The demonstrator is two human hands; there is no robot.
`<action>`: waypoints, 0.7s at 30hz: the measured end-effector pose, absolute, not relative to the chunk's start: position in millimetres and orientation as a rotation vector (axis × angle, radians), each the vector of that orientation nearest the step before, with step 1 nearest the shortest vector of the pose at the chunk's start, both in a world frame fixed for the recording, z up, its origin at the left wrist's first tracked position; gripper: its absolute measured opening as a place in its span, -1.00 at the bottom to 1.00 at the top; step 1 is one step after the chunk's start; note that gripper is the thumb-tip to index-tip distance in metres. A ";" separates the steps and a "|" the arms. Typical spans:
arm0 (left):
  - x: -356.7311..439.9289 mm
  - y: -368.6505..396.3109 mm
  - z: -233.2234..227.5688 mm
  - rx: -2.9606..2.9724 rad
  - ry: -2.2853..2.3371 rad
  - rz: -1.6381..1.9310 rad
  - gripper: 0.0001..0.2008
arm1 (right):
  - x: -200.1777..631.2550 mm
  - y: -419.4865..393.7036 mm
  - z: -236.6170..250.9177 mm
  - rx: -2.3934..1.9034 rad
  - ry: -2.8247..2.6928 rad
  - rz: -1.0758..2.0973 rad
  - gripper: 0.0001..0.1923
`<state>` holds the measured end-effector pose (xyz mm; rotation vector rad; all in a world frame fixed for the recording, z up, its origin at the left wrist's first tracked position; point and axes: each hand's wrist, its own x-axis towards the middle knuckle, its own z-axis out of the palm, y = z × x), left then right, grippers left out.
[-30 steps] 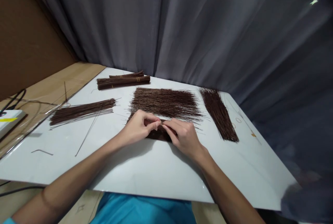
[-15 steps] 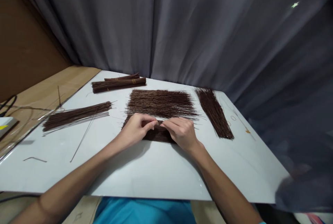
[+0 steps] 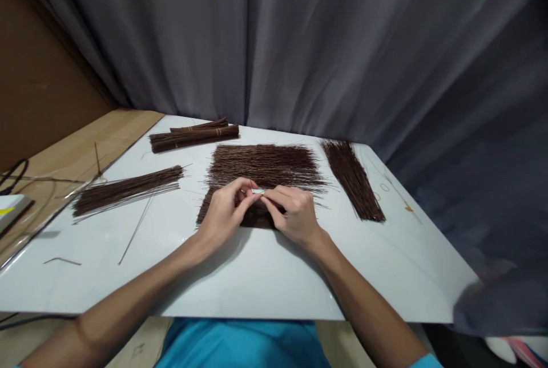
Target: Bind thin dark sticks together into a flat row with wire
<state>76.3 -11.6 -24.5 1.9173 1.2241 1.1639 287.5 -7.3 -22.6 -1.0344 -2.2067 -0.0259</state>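
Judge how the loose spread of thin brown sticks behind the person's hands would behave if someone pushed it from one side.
The loose spread of sticks lies untied and fanned on the white table, so it would probably scatter rather than slide as one. The strands look very thin, so likely light and bendy. The tied bundles would probably hold together better.

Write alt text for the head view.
Left hand and right hand pinch a thin pale strip together above a pile of dark brown sticks on a white table, with more stick piles around.

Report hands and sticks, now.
Left hand and right hand pinch a small pale piece over stick pile. Nothing blocking.
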 end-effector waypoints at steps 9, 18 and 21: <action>78.0 -12.1 -38.4 2.368 1.249 0.965 -0.47 | 285.0 -8.3 -21.4 -1.067 -2.189 -0.028 -0.79; 77.2 -11.8 -32.4 2.325 1.207 0.926 -0.65 | 290.5 0.0 -23.3 -1.044 -2.011 0.033 -0.77; 78.6 -11.1 -31.5 2.311 1.220 0.906 -0.68 | 294.7 3.9 -21.9 -1.020 -2.019 0.016 -0.73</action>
